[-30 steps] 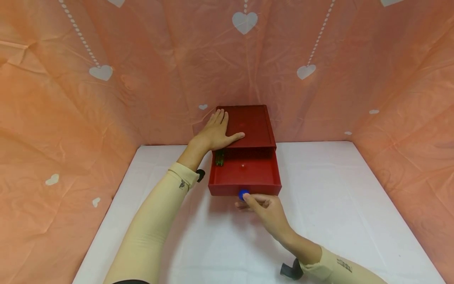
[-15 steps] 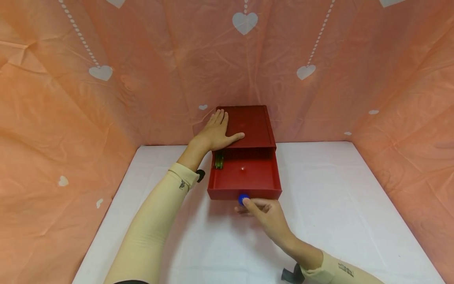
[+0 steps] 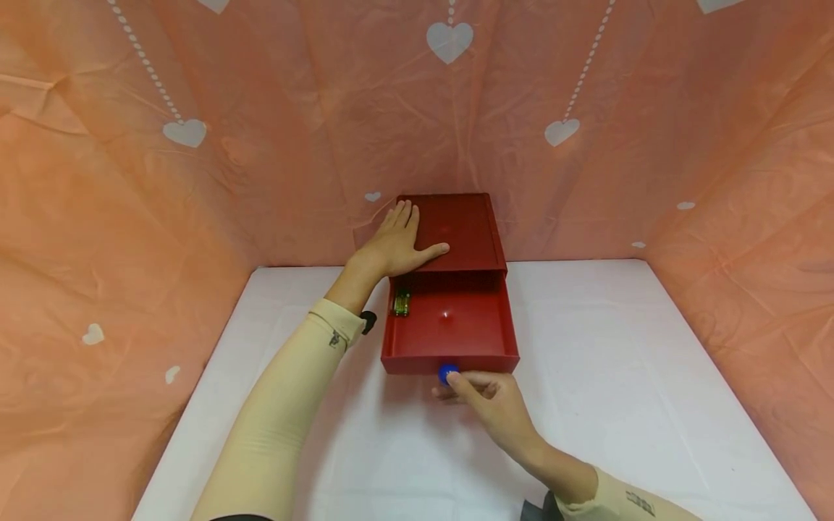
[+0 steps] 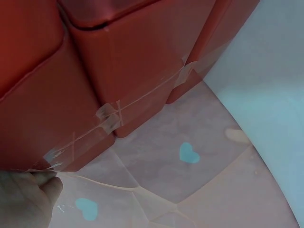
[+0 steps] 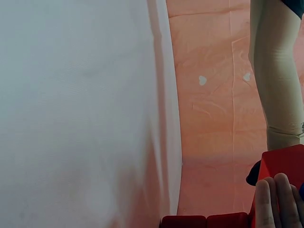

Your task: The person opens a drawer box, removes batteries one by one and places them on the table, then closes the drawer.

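Glossy red drawer, rectangular, projects at 6 o'clock from red housing; round blue knob at drawer's 6 o'clock, pinched by right hand; left hand, fingers straight, rests at housing's 9 o'clock; green item inside, 10 o'clock.

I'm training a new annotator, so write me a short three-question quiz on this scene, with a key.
1. Multiple choice: what does the right hand pinch?
A) the orange backdrop
B) the blue knob
C) the left sleeve

2. True or false: the left hand rests on the top of the red box.

3. Fill in the blank: in the head view, the small green item lies along the ____ side of the open drawer.

Key:
1. B
2. True
3. left
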A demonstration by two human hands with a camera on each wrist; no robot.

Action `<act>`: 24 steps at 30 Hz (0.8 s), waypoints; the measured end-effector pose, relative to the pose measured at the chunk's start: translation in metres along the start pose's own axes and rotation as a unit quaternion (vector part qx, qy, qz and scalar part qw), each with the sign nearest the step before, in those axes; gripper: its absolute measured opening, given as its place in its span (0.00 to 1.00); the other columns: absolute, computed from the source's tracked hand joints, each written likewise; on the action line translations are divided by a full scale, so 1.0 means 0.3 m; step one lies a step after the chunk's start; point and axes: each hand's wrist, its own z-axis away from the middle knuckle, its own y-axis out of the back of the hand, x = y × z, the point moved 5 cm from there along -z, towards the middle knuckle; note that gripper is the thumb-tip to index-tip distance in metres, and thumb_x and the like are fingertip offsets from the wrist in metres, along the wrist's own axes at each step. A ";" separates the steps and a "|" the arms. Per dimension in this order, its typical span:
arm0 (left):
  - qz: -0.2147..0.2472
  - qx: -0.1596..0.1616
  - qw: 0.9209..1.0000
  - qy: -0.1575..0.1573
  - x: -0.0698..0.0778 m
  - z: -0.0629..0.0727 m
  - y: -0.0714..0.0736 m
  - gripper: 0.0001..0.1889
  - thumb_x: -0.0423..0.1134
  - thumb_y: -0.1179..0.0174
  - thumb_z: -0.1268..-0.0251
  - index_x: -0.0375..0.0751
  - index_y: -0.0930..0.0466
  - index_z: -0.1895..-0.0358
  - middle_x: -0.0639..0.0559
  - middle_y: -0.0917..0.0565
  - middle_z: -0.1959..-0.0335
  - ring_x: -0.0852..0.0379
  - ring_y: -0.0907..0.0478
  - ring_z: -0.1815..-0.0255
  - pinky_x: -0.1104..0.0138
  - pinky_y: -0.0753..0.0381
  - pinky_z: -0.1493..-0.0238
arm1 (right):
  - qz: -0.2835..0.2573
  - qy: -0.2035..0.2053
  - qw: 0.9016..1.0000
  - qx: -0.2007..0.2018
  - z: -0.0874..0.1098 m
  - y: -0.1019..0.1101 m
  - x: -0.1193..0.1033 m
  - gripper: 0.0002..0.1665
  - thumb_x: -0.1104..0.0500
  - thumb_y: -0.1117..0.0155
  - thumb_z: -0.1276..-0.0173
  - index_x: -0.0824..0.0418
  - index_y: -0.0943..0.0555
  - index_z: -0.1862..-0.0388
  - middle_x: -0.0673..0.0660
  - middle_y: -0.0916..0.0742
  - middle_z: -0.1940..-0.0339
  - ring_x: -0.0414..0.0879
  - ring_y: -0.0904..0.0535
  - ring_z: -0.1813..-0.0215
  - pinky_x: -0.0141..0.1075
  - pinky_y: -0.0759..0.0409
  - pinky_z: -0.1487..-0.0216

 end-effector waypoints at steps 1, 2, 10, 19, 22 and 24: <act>0.000 0.000 1.000 0.000 -0.001 0.000 -0.001 0.58 0.76 0.56 0.23 0.33 0.66 0.12 0.39 0.67 0.10 0.48 0.76 0.10 0.60 0.75 0.13 | 0.002 0.002 1.000 -0.001 0.001 0.000 0.001 0.15 0.60 0.37 0.17 0.70 0.09 0.48 0.61 0.06 0.57 0.69 0.09 0.51 0.39 0.11 0.44; 0.000 0.001 1.000 0.001 -0.002 -0.001 -0.002 0.58 0.76 0.56 0.23 0.33 0.66 0.12 0.39 0.68 0.10 0.48 0.76 0.10 0.60 0.75 0.13 | 0.003 0.004 1.000 -0.001 0.002 0.000 0.002 0.15 0.60 0.37 0.17 0.70 0.09 0.48 0.61 0.06 0.57 0.69 0.09 0.52 0.39 0.11 0.44; 0.000 0.005 1.000 0.000 -0.004 -0.002 -0.007 0.59 0.77 0.56 0.23 0.34 0.66 0.12 0.39 0.67 0.10 0.48 0.76 0.10 0.60 0.75 0.13 | 0.016 0.017 1.000 0.004 0.010 -0.001 0.006 0.13 0.61 0.37 0.17 0.67 0.08 0.50 0.58 0.05 0.58 0.64 0.08 0.53 0.37 0.12 0.43; 0.003 0.007 1.000 -0.002 -0.003 -0.001 -0.007 0.58 0.77 0.56 0.23 0.34 0.66 0.12 0.39 0.67 0.10 0.48 0.76 0.10 0.60 0.75 0.13 | 0.022 0.020 1.000 0.009 0.018 -0.004 0.008 0.13 0.62 0.37 0.18 0.66 0.07 0.52 0.57 0.05 0.58 0.58 0.07 0.54 0.36 0.12 0.42; 0.005 0.009 1.000 -0.003 -0.003 -0.002 -0.007 0.59 0.76 0.56 0.23 0.33 0.66 0.12 0.39 0.67 0.10 0.48 0.76 0.10 0.60 0.74 0.13 | 0.027 0.019 0.999 0.008 0.022 -0.005 0.008 0.13 0.61 0.36 0.18 0.66 0.07 0.52 0.57 0.05 0.58 0.54 0.06 0.54 0.36 0.12 0.42; 0.006 0.009 1.000 -0.003 -0.004 -0.002 -0.007 0.59 0.76 0.55 0.23 0.33 0.65 0.12 0.39 0.67 0.10 0.48 0.76 0.10 0.60 0.74 0.13 | 0.029 0.019 0.999 0.007 0.025 -0.006 0.009 0.13 0.61 0.36 0.18 0.66 0.07 0.51 0.57 0.05 0.58 0.52 0.06 0.54 0.36 0.12 0.43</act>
